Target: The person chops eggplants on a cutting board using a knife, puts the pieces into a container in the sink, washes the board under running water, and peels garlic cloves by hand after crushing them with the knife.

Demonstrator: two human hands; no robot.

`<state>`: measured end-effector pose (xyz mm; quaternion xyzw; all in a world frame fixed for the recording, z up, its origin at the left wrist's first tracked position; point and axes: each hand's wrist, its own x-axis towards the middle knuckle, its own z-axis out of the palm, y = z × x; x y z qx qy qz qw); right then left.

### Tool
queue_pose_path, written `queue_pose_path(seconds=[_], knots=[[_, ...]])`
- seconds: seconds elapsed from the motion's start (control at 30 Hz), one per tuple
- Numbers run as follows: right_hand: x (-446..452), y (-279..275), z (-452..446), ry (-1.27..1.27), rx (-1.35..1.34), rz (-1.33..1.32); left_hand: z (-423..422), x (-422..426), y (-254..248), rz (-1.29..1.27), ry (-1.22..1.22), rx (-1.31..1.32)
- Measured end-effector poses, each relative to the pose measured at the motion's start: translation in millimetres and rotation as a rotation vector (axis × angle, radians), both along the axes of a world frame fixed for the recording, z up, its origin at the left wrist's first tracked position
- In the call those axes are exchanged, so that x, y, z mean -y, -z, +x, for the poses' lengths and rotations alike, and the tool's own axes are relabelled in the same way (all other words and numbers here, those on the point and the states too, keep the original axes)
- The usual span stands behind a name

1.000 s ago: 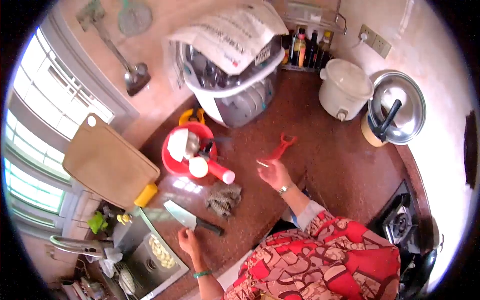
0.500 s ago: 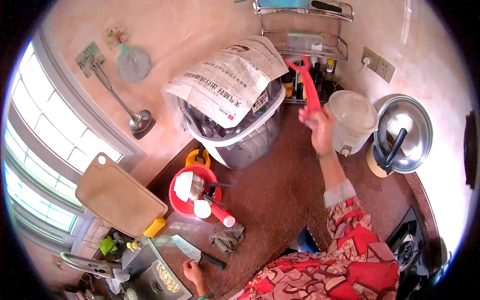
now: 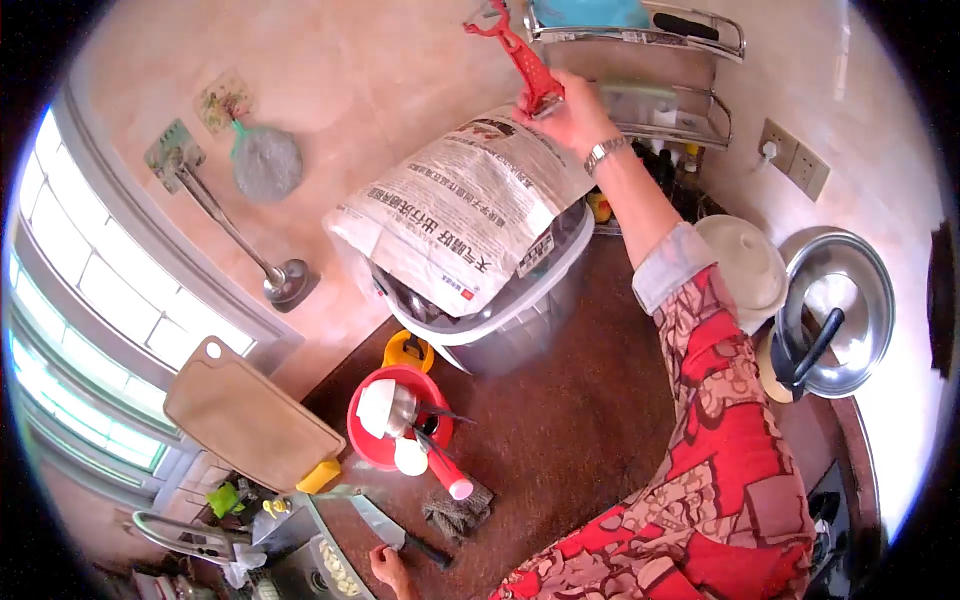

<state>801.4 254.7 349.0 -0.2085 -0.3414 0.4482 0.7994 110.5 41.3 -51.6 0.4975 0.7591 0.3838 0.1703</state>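
My right hand (image 3: 568, 112) is wrapped round the handle of a red Y-shaped peeler (image 3: 522, 62), its forked head pointing up and left. This hand is raised above a sheet of newspaper (image 3: 450, 205) that drapes over a grey plastic bin (image 3: 510, 340) with utensils inside. Down at the counter's front edge, my left hand (image 3: 388, 568) rests with its fingers curled and nothing visible in them. Close to it lies a knife (image 3: 385, 525) with a dark handle.
A red basin (image 3: 365, 450) holds white bowls and utensils, near a crumpled dark cloth (image 3: 460, 512). A cutting board (image 3: 250, 415) leans at the window. To the right stand a white cooker (image 3: 742, 265) and a metal bowl (image 3: 870, 300). A wire rack (image 3: 680, 130) fills the back corner.
My right hand has lifted the red peeler up and to the left, from beside the cooker to above the newspaper. The left hand stays by the knife. The view has shifted slightly.
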Motion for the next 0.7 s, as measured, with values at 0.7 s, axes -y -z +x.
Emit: queue_pose_path(seconds=[0.7], knots=[[-127.7,-25.7,76.1,1.011,0.941,-0.319,-28.6,1.8,15.4,-0.119,-0.002,0.208]])
